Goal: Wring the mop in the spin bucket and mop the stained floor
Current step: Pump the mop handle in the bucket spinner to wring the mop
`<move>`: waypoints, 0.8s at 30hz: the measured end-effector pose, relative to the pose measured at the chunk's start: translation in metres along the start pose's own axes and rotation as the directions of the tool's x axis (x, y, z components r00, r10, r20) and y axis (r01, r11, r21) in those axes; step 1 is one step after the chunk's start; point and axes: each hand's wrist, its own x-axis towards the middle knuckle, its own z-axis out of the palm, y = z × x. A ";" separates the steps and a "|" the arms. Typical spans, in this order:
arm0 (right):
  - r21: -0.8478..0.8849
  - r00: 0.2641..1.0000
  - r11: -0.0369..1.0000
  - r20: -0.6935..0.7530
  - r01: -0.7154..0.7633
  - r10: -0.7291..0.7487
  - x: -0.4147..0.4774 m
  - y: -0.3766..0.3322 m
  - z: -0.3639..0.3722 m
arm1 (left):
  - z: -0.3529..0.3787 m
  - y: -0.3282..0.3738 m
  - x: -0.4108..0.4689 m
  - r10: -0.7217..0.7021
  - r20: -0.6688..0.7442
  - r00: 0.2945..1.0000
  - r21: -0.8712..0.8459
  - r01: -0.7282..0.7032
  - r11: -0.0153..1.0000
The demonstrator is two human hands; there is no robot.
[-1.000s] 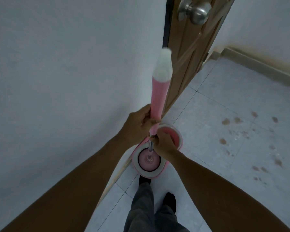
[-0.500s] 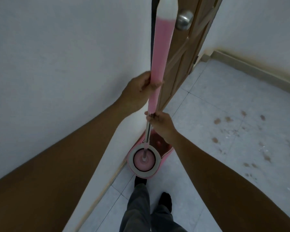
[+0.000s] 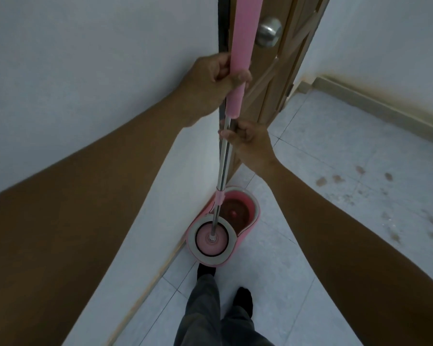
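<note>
The mop handle (image 3: 243, 41) is pink above and bare metal below, standing almost upright. My left hand (image 3: 215, 76) grips the bottom of the pink sleeve. Just under it, my right hand (image 3: 250, 141) holds the metal pole. The mop's round pink head (image 3: 211, 237) sits in the white-rimmed spin basket of the pink spin bucket (image 3: 256, 216), which stands on the floor against the wall. The bucket's far compartment holds brown dirty water (image 3: 235, 211). Brown stains (image 3: 335, 179) dot the tiled floor to the right.
A white wall (image 3: 98, 71) runs along the left. A wooden door (image 3: 280, 71) with a metal knob (image 3: 268, 32) stands just behind the mop handle. My feet (image 3: 243, 299) in dark socks stand close to the bucket. A skirting board (image 3: 385, 108) lines the far right wall.
Both hands have risen along with the handle, so more metal pole shows between my right hand and the bucket. The mop head stays in the spin basket.
</note>
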 end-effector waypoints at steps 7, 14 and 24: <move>0.006 0.997 0.997 0.022 -0.080 0.080 -0.024 0.051 0.029 | 0.017 -0.051 -0.031 -0.053 -0.084 0.995 0.049 0.058 0.997; 0.028 0.982 0.984 0.075 -0.177 0.174 -0.044 0.090 0.054 | 0.026 -0.095 -0.066 -0.146 -0.104 0.984 0.066 0.153 0.986; -0.223 0.855 0.862 0.159 -0.456 0.494 -0.073 0.146 0.088 | 0.036 -0.148 -0.113 -0.348 0.001 0.937 0.152 0.344 0.927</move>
